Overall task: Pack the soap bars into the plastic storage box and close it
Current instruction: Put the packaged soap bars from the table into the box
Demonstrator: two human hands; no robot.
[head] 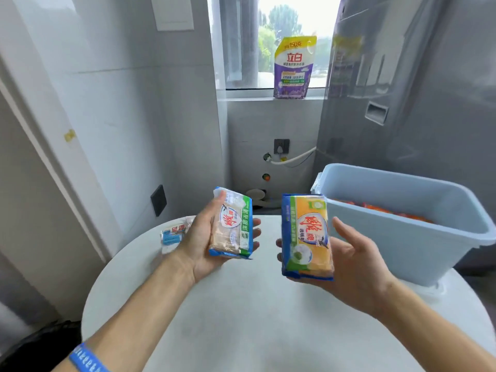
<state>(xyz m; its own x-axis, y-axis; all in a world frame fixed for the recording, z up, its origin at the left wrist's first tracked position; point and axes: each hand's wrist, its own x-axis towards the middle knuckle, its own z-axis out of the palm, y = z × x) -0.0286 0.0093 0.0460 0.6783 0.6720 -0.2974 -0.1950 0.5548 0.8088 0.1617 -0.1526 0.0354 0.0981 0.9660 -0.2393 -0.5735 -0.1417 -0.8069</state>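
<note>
My left hand (200,238) holds a clear-wrapped beige soap bar (233,224) with green and blue edges, raised above the round white table (241,318). My right hand (354,264) holds a yellow soap bar (308,237) in a blue and green wrapper, palm up. Both bars stand upright side by side. The pale blue plastic storage box (402,237) sits open at the right of the table, with orange-red packets (389,212) inside it. Another wrapped soap bar (173,233) lies on the table's far left edge, behind my left hand.
A purple and yellow detergent pouch (294,68) stands on the windowsill. A grey appliance (416,103) rises behind the box. A white wall and door frame run along the left. A black bag (40,345) lies on the floor at bottom left.
</note>
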